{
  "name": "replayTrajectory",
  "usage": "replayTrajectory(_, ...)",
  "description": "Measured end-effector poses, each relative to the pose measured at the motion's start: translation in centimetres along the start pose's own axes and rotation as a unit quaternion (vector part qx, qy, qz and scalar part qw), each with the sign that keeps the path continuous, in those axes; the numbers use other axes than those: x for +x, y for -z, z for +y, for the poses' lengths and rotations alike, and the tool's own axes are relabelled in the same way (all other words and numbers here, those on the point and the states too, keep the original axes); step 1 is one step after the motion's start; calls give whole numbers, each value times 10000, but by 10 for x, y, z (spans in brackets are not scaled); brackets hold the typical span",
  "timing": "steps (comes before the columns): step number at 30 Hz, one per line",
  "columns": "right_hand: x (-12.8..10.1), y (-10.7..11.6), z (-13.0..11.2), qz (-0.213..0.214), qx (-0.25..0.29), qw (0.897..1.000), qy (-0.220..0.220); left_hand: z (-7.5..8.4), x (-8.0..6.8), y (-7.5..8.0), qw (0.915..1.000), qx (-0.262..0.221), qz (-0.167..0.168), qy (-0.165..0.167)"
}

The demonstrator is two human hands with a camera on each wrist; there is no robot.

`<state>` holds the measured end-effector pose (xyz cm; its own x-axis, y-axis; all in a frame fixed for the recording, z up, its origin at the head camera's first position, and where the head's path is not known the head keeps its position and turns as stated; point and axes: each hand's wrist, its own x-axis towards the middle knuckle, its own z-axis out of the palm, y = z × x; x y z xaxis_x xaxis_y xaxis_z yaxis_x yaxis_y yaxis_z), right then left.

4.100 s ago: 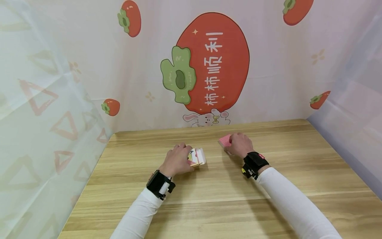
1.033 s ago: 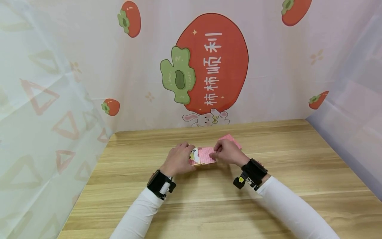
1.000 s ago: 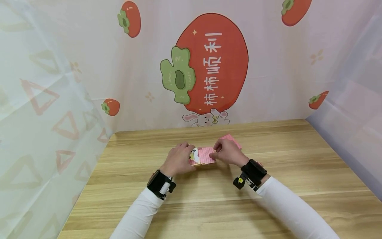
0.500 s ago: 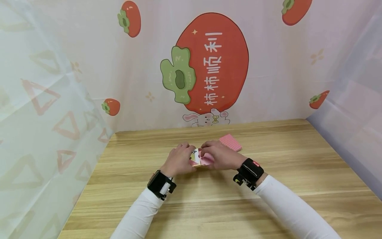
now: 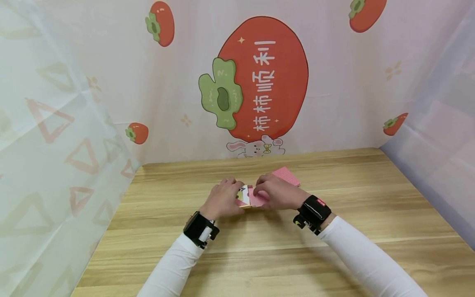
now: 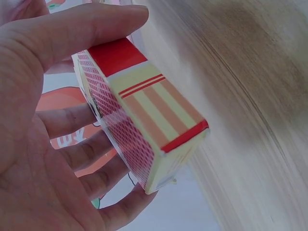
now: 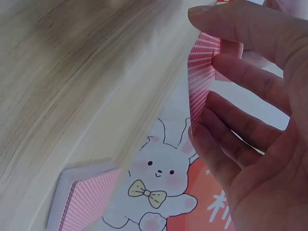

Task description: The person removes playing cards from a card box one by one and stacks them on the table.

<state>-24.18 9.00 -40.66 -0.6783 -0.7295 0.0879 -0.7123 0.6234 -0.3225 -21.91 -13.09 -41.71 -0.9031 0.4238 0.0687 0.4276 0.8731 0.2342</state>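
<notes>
My left hand (image 5: 222, 199) grips a playing card box (image 5: 243, 197), thumb along one edge and fingers along the other. In the left wrist view the box (image 6: 149, 103) shows its striped side and a red-patterned face. My right hand (image 5: 280, 192) pinches red-backed playing cards (image 5: 257, 199) at the box's right end, where they are partly inside. The right wrist view shows these cards (image 7: 198, 79) between thumb and fingers, bent a little. A second stack of playing cards (image 5: 286, 175) lies face down just behind my right hand.
The wooden table (image 5: 237, 255) runs back to a white curtain (image 5: 178, 95) printed with persimmons and a rabbit. More curtain hangs along the left and right sides. Each wrist wears a black strap with a camera.
My right hand has brought cards left from the stack to the box and pushed them partly in. Over the last half second it has eased slightly right. My left hand keeps its place.
</notes>
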Motion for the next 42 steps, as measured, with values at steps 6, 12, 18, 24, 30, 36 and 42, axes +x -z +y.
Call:
replayTrajectory(6,-7,5,8,46,110,9998,-152,-4,-1,1,9998,147,19,153)
replayTrajectory(12,-14,11,25,392,177,9988,-212,-8,-2,2,9988,163,101,447)
replayTrajectory(18,-16,13,39,861,144,9928,-817,-10,-3,1,9979,252,71,595)
replayTrajectory(24,-16,8,51,1381,46,9774,-1602,-9,-3,1,9981,216,45,576)
replayTrajectory(30,-15,3,61,1552,90,9591,-2365,-8,-3,2,9982,171,30,577)
replayTrajectory(36,-13,-2,64,1494,217,9483,-2793,-8,-3,1,9982,111,-28,583)
replayTrajectory(42,-12,-8,68,1389,245,9445,-2967,-7,-3,0,9983,50,-44,579)
